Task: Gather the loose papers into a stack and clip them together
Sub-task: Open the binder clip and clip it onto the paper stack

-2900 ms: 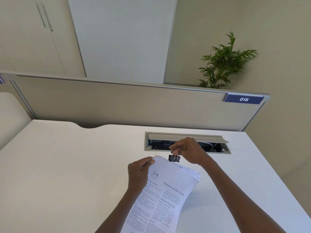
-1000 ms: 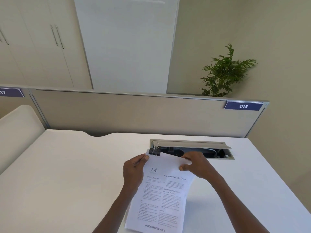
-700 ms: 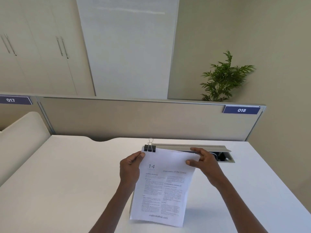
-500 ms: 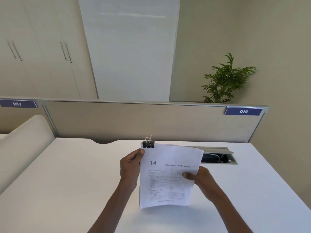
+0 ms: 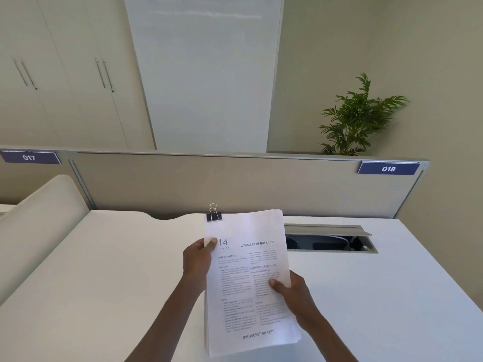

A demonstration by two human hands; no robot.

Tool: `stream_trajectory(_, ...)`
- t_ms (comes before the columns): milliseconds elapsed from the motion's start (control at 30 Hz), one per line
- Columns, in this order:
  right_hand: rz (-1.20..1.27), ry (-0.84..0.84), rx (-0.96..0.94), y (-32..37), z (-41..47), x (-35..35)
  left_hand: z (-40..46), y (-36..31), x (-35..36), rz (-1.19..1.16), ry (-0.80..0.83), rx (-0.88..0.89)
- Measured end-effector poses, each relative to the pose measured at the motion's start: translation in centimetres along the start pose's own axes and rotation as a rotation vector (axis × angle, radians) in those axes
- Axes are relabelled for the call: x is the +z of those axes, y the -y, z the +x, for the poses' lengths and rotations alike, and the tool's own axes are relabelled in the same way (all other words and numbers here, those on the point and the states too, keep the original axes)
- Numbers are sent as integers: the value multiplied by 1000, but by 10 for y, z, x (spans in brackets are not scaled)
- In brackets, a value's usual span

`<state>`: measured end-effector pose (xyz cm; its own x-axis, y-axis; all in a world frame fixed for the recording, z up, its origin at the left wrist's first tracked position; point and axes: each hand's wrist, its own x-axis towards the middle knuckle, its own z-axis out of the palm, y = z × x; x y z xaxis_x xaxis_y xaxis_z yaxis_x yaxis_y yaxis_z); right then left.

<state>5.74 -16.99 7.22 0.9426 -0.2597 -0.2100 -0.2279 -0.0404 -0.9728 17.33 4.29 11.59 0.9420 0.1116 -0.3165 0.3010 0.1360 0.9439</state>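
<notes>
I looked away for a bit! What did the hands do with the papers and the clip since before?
The right hand let go of the binder clip and took the paper stack lower down its right edge. The stack was lifted more upright. The left hand kept its grip.

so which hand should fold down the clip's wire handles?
Probably left: the left hand grips the white paper stack just below the black binder clip; the right hand holds lower down.

One head-worn camera is looking forward and down across the worktop (image 5: 104, 257) toward the divider (image 5: 235, 184), sitting close above the hands
</notes>
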Motion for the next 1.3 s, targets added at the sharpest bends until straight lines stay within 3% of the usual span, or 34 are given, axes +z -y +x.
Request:
stream_trajectory(100, 16, -31, 21, 0, 7, 10, -4, 22, -7, 182, 56, -4)
stream_trajectory(367, -60, -84, 61, -18, 37, 41, 13, 87, -30, 484, -72, -20)
stream_trajectory(633, -315, -46, 107, -38, 70, 64, 58, 95, -24, 569, -221, 72)
stream_trajectory(1300, -627, -71, 28, -57, 151, 103, 178, 103, -24, 704, -252, 161)
